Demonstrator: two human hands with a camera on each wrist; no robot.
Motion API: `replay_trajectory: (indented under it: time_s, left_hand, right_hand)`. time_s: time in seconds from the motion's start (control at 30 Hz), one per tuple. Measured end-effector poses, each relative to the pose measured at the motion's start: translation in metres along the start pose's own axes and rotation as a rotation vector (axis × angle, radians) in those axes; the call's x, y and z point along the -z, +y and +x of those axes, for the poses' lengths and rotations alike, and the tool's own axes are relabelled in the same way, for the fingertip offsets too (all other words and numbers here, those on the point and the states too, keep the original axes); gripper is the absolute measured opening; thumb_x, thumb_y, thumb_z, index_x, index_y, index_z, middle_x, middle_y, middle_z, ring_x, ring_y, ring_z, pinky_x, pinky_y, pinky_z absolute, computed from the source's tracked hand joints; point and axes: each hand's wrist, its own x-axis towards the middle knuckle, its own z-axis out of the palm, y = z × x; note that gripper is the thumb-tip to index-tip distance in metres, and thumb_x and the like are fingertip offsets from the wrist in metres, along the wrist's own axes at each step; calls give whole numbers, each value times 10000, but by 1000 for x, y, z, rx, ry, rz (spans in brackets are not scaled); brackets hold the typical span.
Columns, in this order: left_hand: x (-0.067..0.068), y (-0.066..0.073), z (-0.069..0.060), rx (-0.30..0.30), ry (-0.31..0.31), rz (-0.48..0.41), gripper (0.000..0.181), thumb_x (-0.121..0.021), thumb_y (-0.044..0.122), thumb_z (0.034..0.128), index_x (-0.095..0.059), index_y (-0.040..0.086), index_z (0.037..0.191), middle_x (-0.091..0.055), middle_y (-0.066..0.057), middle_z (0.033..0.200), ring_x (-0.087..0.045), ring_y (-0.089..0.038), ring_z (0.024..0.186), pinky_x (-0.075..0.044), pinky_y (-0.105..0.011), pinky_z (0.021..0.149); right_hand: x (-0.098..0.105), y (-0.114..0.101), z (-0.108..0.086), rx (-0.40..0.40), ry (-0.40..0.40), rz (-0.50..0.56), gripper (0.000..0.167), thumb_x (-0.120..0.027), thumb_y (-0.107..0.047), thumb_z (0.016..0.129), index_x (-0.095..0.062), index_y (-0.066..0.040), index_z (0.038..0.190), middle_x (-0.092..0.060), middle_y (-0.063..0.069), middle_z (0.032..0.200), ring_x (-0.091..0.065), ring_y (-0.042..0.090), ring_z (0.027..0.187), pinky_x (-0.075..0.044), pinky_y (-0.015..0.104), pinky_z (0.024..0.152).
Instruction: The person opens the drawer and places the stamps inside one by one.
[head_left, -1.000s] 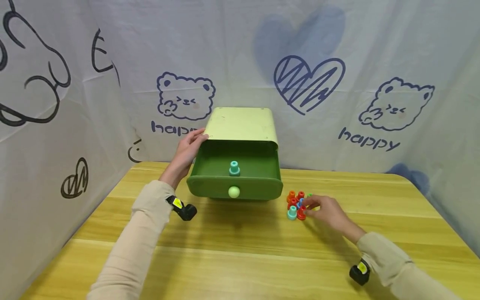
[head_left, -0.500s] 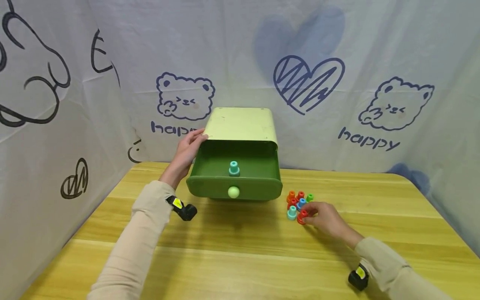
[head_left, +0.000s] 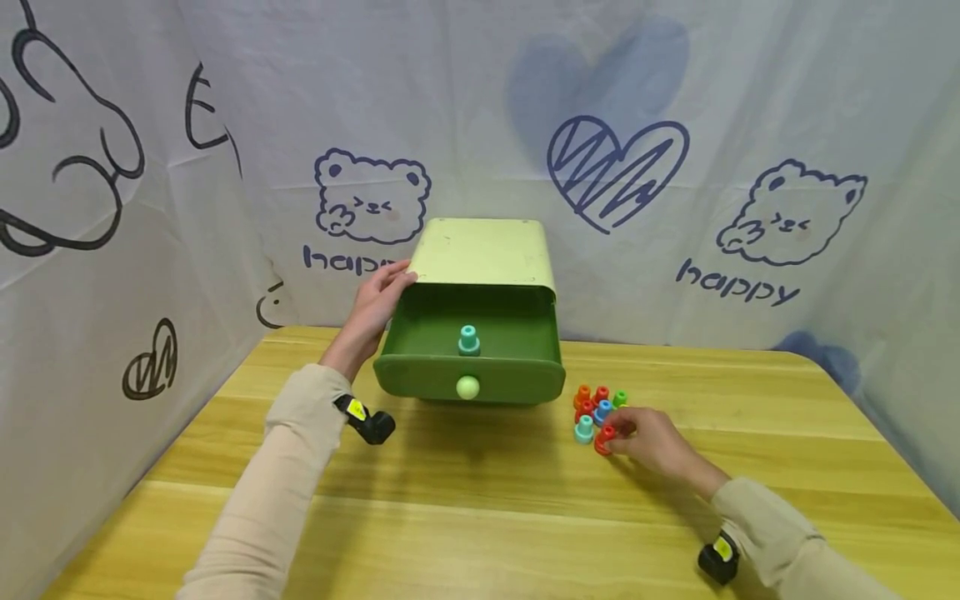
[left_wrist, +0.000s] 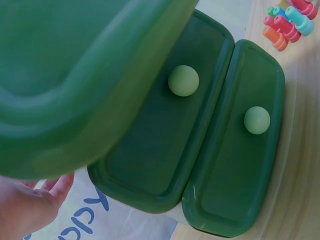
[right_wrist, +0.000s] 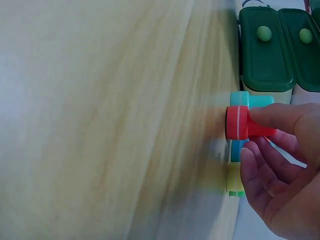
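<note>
**Right hand (head_left: pixel 651 442) pinches red peg (head_left: pixel 602 443), left hand (head_left: pixel 377 302) on cabinet (head_left: pixel 483 250)**

White cloth backdrop (head_left: pixel 480 100) behind everything, printed with bears, hearts and "happy". Wood-grain counter (head_left: pixel 480 525) in front of it. Cabinet stands on the counter near its back edge, pale yellow shell. Top drawer (head_left: pixel 420 379) green, pulled out toward the person. Left wrist view: middle drawer (left_wrist: pixel 155 145) and bottom drawer (left_wrist: pixel 235 175) below it, both closed.

Beige sleeves (head_left: pixel 262 467) on both arms, black camera (head_left: pixel 367 421) strapped at the left wrist. Left hand: fingers loosely extended, touching the cabinet's left side by the upper front corner. Right hand: thumb and fingers closed narrow round the red peg, right of the cabinet, near side of the peg cluster. Peg roughly upright; can't tell if its base touches the counter.

Rest of cluster, close together: orange peg (head_left: pixel 582 395), two other red pegs (head_left: pixel 602 393), blue peg (head_left: pixel 602 412), green peg (head_left: pixel 620 398), turquoise peg (head_left: pixel 584 430). Yellow peg (right_wrist: pixel 233 176) shows in the right wrist view, partly blurred. Second turquoise peg (head_left: pixel 468 342) upright inside the top drawer, near its front wall. Round pale-green knob (head_left: pixel 468 387) on each drawer front.
</note>
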Motion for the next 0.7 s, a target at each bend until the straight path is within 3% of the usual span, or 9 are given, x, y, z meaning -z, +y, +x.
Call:
replay_trajectory:
  time_s: [0.43, 0.7]
  left_hand:
    - [-2, 1, -2, 0, 19, 12, 546, -548, 321, 962, -426, 128, 1459, -437, -121, 1438, -401, -259, 1293, -334, -374, 1073]
    - [-3, 0, -2, 1, 25, -1, 539, -554, 320, 958, -443, 122, 1447, -452, -120, 1422, -421, -255, 1265, -349, -369, 1059]
  right_hand:
    - [14, -5, 7, -28, 62, -59, 254, -707, -95, 855, -685, 52, 1060, -660, 35, 867, -596, 207, 817, -496, 348, 695]
    - [22, -12, 12, 9, 80, -49, 250, -709, -68, 848, -681, 64, 1059, -678, 74, 901, -605, 228, 821, -502, 330, 666]
